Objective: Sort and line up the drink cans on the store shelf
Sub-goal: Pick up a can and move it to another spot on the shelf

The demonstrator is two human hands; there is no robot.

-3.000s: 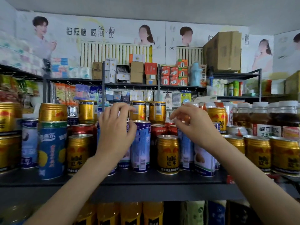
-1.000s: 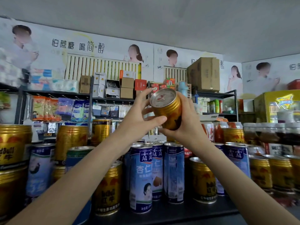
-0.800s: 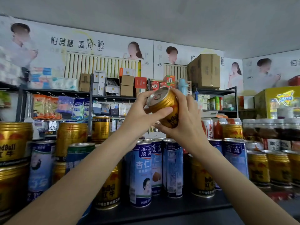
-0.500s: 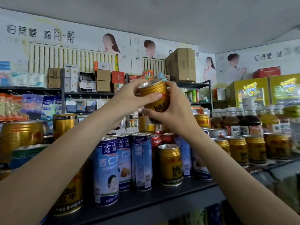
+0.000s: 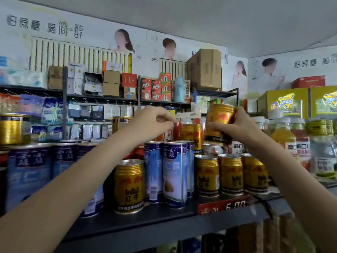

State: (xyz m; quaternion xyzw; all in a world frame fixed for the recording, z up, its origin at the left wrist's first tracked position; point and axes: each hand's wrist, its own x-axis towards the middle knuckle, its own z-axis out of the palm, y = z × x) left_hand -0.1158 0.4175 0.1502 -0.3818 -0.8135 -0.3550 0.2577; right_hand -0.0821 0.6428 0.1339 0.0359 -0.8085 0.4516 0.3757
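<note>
Our right hand (image 5: 240,127) gripped a gold can (image 5: 219,123) above the gold row (image 5: 230,175); our left hand (image 5: 155,123) hung loosely curled, empty. Blue cans (image 5: 175,172) still stood between gold ones on the shelf (image 5: 145,221).

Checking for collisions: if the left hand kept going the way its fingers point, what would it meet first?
Probably the red bottle just right of the left hand, whose empty fingers curl toward it; beyond stands a stacked gold can. Depth is unclear.
</note>
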